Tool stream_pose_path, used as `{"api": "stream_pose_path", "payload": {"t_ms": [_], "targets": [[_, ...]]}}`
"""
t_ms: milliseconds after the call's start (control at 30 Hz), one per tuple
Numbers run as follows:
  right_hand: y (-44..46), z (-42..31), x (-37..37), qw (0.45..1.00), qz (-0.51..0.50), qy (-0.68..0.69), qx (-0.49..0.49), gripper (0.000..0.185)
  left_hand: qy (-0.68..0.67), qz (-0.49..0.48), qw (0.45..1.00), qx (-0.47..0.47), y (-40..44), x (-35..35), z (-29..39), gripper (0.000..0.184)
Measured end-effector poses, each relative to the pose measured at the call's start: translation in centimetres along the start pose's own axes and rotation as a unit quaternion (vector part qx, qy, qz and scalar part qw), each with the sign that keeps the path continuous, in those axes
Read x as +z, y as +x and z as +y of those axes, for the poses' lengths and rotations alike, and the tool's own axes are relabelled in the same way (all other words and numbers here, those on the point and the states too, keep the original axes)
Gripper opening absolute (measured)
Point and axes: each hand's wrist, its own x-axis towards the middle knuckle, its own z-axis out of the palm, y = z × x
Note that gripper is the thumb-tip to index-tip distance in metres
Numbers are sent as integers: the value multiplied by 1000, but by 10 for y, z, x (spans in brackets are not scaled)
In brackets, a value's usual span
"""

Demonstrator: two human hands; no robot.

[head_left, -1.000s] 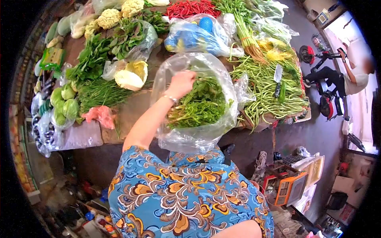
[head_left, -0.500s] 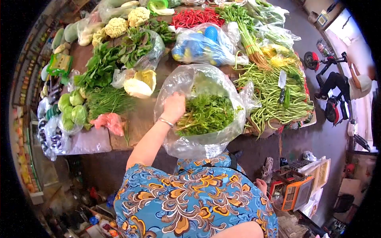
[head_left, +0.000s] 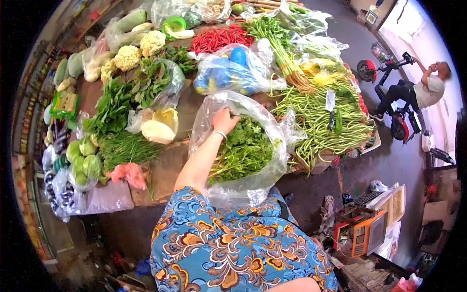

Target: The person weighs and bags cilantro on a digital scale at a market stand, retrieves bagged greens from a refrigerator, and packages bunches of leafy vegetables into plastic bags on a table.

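Observation:
My left hand [head_left: 226, 120], with a bracelet at its wrist, reaches into a large clear plastic bag [head_left: 278, 168]. It rests at the upper left of the leafy green herbs [head_left: 243, 151] inside. The fingers curl down and the thumb points right; what lies under them is hidden. The bag stands wide open at the table's front edge, against the blue patterned clothing [head_left: 228, 233]. Of my right hand [head_left: 316, 240] barely a sliver shows beside the clothing, its fingers hidden.
Green beans [head_left: 316, 131] with a knife [head_left: 331, 107] on them lie to the right. Red chilies [head_left: 221, 39] and a bag of blue-netted fruit [head_left: 233, 73] are behind. A Chinese cabbage [head_left: 159, 127] sits left. An orange radio [head_left: 367, 233] stands lower right; a person [head_left: 428, 90] sits on a scooter.
My left hand has moved forward along the bag's inner left side, and its thumb now shows apart. The view has shifted, and my right hand has nearly gone from sight.

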Motion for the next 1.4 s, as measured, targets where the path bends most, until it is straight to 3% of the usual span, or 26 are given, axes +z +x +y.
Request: {"api": "stream_pose_path", "payload": {"t_ms": [33, 100, 133, 233, 267, 333, 467, 600, 667, 700, 767, 833, 900, 1000, 1100, 1400], "targets": [[-3, -2, 3, 1000, 4, 13, 9, 20, 2, 0, 1000, 4, -3, 9, -2, 61], [-7, -8, 7, 999, 4, 33, 21, 20, 106, 7, 993, 54, -10, 25, -3, 82], [-6, -11, 9, 999, 3, 37, 24, 20, 139, -58, 988, 23, -10, 24, 3, 97], [0, -21, 13, 998, -3, 47, 32, 20, 87, 3, 996, 31, -9, 26, 1, 61], [2, -22, 13, 998, -6, 48, 34, 20, 88, 7, 996, 27, -7, 22, 2, 61], [5, -24, 12, 998, -8, 48, 35, 20, 99, -25, 990, 99, -4, 17, 4, 37], [4, -24, 8, 998, -14, 50, 38, 20, 181, 2, 968, 175, -26, -40, 34, 30], [-4, -25, 6, 998, -21, 38, 43, 20, 148, -71, 974, 158, -60, -73, 44, 39], [-3, -37, 14, 987, -24, 149, 47, 19, 96, -117, 972, 181, -86, -70, 39, 42], [3, -29, 13, 987, -27, 149, 48, 19, 94, -179, 970, 138, -95, -59, 31, 49], [15, -21, 14, 985, -30, 161, 52, 19, 174, -257, 943, 118, -109, -47, 28, 57], [17, -20, 13, 991, -4, 130, 42, 18, 128, -232, 957, 120, -122, -51, 32, 62], [18, -30, 5, 995, -45, 71, 44, 17, 81, -206, 968, 114, -145, -64, 42, 68], [43, 0, -12, 997, -29, 59, 46, 17, 142, -221, 952, 155, -171, -73, 49, 83], [42, -21, -7, 997, -36, 45, 50, 17, 250, -165, 933, 201, -189, -46, 31, 96], [48, -72, 13, 997, -55, 17, 53, 18, 258, -167, 922, 236, -184, -42, 27, 118]]}}
